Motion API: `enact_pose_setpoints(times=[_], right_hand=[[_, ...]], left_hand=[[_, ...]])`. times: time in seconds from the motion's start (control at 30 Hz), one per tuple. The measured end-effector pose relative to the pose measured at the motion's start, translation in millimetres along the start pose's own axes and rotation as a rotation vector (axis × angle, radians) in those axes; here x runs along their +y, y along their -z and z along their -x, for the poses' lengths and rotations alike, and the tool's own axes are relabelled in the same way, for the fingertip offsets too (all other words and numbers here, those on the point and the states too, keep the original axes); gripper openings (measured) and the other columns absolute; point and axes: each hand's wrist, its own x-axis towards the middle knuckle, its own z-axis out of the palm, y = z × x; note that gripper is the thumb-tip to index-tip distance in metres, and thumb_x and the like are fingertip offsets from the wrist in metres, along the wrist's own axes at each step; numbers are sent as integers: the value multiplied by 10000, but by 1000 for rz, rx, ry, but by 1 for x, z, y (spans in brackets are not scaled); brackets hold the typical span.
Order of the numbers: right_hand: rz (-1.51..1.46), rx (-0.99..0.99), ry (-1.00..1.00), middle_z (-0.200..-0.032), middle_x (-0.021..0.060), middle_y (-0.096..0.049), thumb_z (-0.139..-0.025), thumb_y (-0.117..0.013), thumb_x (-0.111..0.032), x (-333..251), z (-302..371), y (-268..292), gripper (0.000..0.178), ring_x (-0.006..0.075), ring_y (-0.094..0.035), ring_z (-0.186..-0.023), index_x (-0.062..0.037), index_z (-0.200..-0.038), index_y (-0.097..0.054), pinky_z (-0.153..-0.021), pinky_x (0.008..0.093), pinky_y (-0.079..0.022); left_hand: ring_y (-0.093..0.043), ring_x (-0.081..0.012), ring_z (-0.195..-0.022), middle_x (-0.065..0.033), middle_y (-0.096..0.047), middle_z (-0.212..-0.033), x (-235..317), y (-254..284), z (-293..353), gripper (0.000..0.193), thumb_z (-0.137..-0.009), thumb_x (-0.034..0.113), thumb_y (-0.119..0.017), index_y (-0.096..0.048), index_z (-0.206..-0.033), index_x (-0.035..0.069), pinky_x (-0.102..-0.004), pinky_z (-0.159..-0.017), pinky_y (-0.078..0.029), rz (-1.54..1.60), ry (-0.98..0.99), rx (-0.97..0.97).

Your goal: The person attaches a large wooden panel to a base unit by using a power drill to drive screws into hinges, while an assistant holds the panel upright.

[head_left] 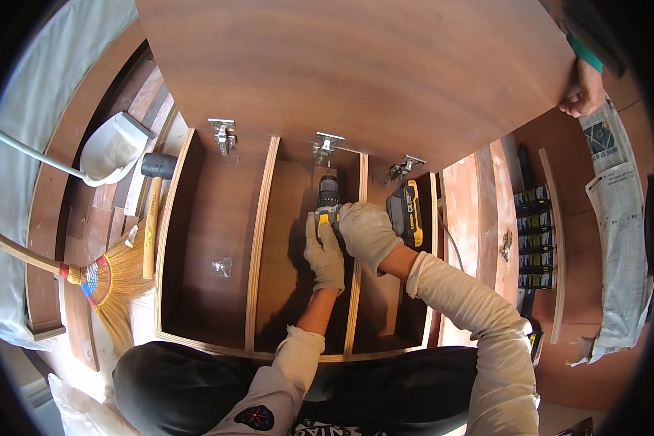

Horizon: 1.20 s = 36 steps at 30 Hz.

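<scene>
A cordless drill (329,195), yellow and black, points away from me at the middle hinge. My gloved right hand (370,231) is wrapped around its handle, and the large battery (407,213) juts out to the right. Against the drill's left side, my gloved left hand (323,254) steadies the body. The bit reaches the middle metal hinge (328,145), where a wooden door panel (356,73) meets the wooden cabinet (258,240). A left hinge (224,135) and a right hinge (405,168) sit along the same edge. The exact screw contact is too small to see.
Another person's hand (585,91) is at the panel's right edge. A small plastic bag (223,267) lies in the left compartment. Left are a mallet (152,211), a broom (116,287) and a dustpan (116,149). Right are a row of black packs (535,240) and newspaper (618,240).
</scene>
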Motion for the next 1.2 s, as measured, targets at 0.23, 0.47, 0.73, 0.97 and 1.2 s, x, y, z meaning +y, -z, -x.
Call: enact_pose_setpoints(times=[0.23,0.47,0.73,0.97,1.2], right_hand=[[-124,-14,2,-951,230,-721,-809,-638,-106,1,0,25,259,357,-737,-904,34,-1026,-630,-749,437,-586],[32,-2,-4,-982,172,-750,-828,-667,-143,13,1,12,272,326,-749,-952,-3,-1060,-682,-802,417,-593],[91,48,25,-932,176,-716,-807,-680,-168,5,68,0,309,329,-731,-838,4,-1057,-621,-724,423,-583],[69,-69,57,-974,138,-715,-810,-742,-179,-8,85,9,394,274,-728,-937,-6,-1132,-595,-780,366,-580],[-83,-72,-27,-961,159,-714,-819,-713,-167,4,92,-2,376,290,-730,-905,12,-1124,-586,-784,377,-583]], left_hand=[[-648,-198,-999,-166,-677,-1209,23,7,-12,529,-1043,289,-582,-516,-1452,-40,-322,-884,-523,66,56,-56],[-577,-81,-708,-47,-683,-969,38,7,-15,510,-1012,307,-629,-565,-1421,9,-244,-646,-499,237,348,-159],[-706,-317,-973,-221,-724,-1068,-15,34,-65,359,-932,289,-651,-726,-1154,16,-438,-880,-552,-353,250,-472],[-684,-401,-1073,-218,-664,-1176,-29,-20,-167,407,-868,376,-738,-693,-1107,50,-494,-887,-571,-1005,-280,-242],[-721,-340,-980,-193,-683,-1150,-50,-51,-185,360,-874,326,-747,-700,-1110,59,-457,-802,-607,-1248,-483,-385]])
